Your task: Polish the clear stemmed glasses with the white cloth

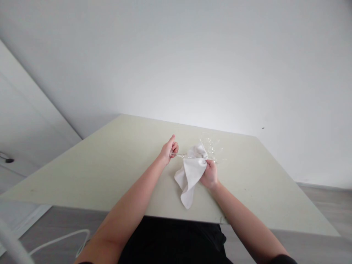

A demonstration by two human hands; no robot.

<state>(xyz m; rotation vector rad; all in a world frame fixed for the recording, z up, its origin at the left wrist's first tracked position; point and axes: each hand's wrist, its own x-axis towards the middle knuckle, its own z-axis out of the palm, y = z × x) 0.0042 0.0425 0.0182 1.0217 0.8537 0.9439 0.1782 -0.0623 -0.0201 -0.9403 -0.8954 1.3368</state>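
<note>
My left hand point(168, 150) is closed around the stem end of a wine glass point(180, 155), thumb pointing up. The glass lies tilted sideways above the table, and its bowl is mostly hidden under a white cloth point(192, 172). With its fingers gripping the cloth, my right hand point(209, 173) presses it around the bowl; a loose corner hangs down toward the table's front edge. Just beyond the right hand, several clear glass shapes point(211, 146) catch the light, too faint to make out fully.
A pale table point(110, 165) stands against a white wall point(192, 66). To the left is a white door or cabinet point(33, 106) with a dark handle point(9, 160). A white cable point(60, 234) hangs at the lower left, over a grey floor.
</note>
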